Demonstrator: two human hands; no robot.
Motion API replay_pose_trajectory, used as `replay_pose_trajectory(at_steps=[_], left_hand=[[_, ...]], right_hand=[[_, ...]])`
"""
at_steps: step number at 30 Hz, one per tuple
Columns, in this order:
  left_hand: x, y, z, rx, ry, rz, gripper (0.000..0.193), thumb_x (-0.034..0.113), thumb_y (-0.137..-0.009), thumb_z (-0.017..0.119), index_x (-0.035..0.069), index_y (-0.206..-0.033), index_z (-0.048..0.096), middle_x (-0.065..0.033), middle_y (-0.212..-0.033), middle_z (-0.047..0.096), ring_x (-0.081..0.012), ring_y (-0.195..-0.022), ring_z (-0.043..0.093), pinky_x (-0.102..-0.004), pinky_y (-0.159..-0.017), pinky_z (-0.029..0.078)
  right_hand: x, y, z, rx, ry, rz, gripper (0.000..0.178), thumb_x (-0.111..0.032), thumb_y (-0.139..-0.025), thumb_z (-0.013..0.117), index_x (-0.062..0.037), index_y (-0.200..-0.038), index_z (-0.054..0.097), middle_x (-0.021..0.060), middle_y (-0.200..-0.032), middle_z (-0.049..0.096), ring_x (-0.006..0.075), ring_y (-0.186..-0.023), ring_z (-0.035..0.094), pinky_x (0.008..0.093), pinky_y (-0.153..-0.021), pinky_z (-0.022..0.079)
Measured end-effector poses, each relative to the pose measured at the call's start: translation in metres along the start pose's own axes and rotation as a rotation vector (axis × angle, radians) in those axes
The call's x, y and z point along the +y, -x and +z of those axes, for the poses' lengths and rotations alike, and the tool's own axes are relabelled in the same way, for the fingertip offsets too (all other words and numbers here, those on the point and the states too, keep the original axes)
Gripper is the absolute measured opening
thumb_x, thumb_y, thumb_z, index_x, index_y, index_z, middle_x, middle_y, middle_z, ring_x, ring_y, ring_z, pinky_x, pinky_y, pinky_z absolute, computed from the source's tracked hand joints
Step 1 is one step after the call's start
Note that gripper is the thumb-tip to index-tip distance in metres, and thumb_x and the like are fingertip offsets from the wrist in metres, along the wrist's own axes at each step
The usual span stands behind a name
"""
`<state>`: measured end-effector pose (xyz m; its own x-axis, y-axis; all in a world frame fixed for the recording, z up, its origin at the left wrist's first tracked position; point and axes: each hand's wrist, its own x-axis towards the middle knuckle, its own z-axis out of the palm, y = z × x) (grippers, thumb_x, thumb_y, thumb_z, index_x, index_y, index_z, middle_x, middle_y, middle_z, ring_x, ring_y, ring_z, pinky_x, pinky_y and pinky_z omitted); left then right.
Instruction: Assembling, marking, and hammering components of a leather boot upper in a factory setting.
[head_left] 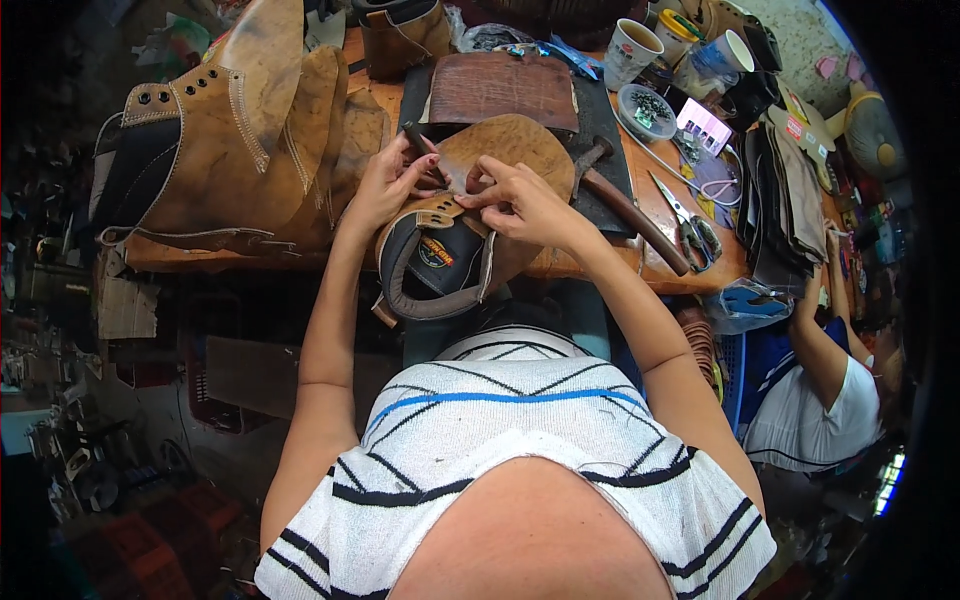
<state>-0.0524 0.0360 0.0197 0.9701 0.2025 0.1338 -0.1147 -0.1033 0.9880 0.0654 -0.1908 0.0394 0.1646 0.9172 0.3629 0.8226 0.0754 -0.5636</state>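
Note:
A brown leather boot upper (512, 150) with a black tongue and a padded grey collar lies at the table's front edge. Black eyelets show along its lacing edge. My left hand (392, 183) is closed around a dark, slim rod-shaped tool (416, 137), beside that edge. My right hand (520, 205) rests on the upper, thumb and fingers pinched together just by the eyelets. Whatever is between those fingertips is too small to make out.
More brown uppers (225, 150) are stacked at left. A hammer (635, 215) and scissors (687, 220) lie at right, near a small bowl of black bits (647, 110) and paper cups (632, 52). Behind the upper sits a worn brown block (503, 88). Another person's arm (822, 345) is at far right.

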Motion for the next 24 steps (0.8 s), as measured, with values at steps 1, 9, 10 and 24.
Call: replay_pose_trajectory(at_steps=[1,9,10,24], left_hand=[[0.000,0.000,0.000,-0.002,-0.009,0.012,0.020,0.013,-0.103,0.058,0.003,-0.119,0.054,-0.0069,-0.102,0.066,-0.0149,-0.090,0.070,-0.0271,-0.068,0.062],[0.000,0.002,0.002,-0.006,-0.045,0.051,0.018,0.011,-0.103,0.057,0.003,-0.119,0.054,-0.0061,-0.099,0.067,-0.0140,-0.090,0.069,-0.0263,-0.068,0.061],[0.000,0.002,0.002,-0.009,-0.055,0.064,0.018,0.011,-0.103,0.057,0.003,-0.119,0.054,-0.0058,-0.098,0.066,-0.0139,-0.090,0.069,-0.0262,-0.069,0.061],[0.017,0.004,0.005,-0.105,-0.325,0.241,0.014,0.002,-0.096,0.064,-0.004,-0.108,0.061,-0.0081,-0.094,0.071,-0.0126,-0.092,0.071,-0.0267,-0.072,0.060]], right_hand=[[0.000,0.000,-0.001,0.000,-0.007,0.009,0.033,-0.015,-0.077,0.061,-0.0082,-0.103,0.079,0.0088,-0.106,0.062,0.0257,-0.085,0.062,0.0377,-0.083,0.043],[-0.002,0.001,-0.002,-0.060,-0.010,0.060,0.038,-0.012,-0.078,0.060,-0.0122,-0.111,0.078,0.0087,-0.111,0.059,0.0266,-0.097,0.057,0.0368,-0.089,0.041],[-0.002,0.001,-0.002,-0.071,-0.017,0.064,0.038,-0.012,-0.078,0.059,-0.0123,-0.112,0.078,0.0081,-0.111,0.059,0.0258,-0.097,0.057,0.0367,-0.089,0.041],[-0.022,0.022,-0.032,0.110,-0.006,0.123,0.026,-0.017,-0.087,0.064,-0.0062,-0.108,0.075,0.0104,-0.105,0.062,0.0268,-0.091,0.059,0.0389,-0.085,0.044]])
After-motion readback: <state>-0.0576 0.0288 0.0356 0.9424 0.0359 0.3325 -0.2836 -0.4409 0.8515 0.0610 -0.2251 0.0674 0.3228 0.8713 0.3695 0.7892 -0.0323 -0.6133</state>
